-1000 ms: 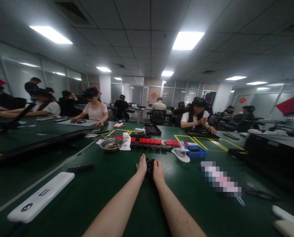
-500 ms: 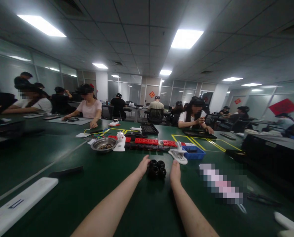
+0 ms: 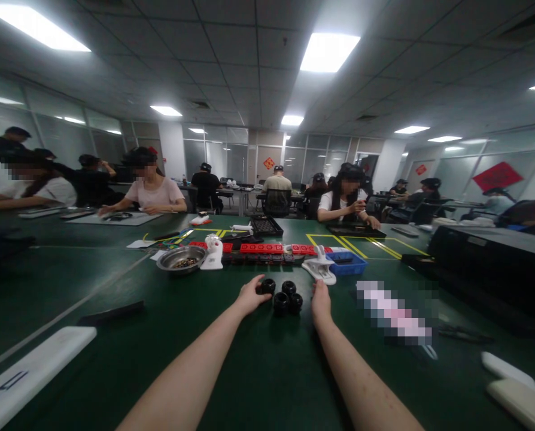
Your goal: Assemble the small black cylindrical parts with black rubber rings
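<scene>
Several small black round parts [image 3: 284, 297] lie in a cluster on the green table [image 3: 249, 371], between my two hands. My left hand [image 3: 249, 294] is at the cluster's left side, its thumb and fingers pinched on the leftmost black part [image 3: 268, 285]. My right hand [image 3: 321, 299] rests on the table just right of the cluster, fingers together pointing away, holding nothing I can see.
Behind the cluster: a metal bowl [image 3: 181, 259], a white clip stand [image 3: 213, 253], a row of red and black blocks [image 3: 267, 251], a white clamp [image 3: 320, 269], a blue tray [image 3: 346, 262]. A white bar [image 3: 29, 377] lies front left. Other people sit at tables beyond.
My hands, pressed together over the black parts a second ago, have spread apart and uncovered the cluster. My left hand has now pinched the leftmost part. The view tilted slightly.
</scene>
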`<action>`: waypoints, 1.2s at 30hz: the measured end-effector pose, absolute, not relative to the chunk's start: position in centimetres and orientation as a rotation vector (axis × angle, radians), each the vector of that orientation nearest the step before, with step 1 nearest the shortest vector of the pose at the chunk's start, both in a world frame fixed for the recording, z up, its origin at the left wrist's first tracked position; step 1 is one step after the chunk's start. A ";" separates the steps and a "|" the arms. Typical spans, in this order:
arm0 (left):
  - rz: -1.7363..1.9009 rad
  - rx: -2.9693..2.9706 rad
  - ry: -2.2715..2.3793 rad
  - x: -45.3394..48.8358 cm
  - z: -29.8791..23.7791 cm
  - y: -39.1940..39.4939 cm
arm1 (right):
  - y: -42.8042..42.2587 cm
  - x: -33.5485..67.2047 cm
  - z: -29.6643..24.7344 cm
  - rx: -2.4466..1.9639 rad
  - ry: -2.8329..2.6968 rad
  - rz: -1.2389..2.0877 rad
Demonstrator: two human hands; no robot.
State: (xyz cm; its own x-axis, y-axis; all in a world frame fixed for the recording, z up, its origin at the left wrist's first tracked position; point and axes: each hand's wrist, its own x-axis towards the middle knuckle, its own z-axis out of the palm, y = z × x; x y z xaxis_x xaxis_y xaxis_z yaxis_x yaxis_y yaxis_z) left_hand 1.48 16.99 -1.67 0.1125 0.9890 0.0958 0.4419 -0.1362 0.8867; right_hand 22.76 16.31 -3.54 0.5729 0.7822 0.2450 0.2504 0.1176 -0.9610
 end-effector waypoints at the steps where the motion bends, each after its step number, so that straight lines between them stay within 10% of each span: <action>1: 0.981 1.692 1.457 1.0 -1.5 16.8 | 16.2 22.8 -3.5 -1.444 -0.943 0.485; 29: 0.493 2.114 1.081 0.1 0.2 -1.7 | -2.8 18.5 1.8 -1.005 -2.314 0.296; 36: 0.496 2.055 1.092 -0.1 -0.4 -1.4 | -3.6 19.0 4.3 -0.865 -2.274 0.930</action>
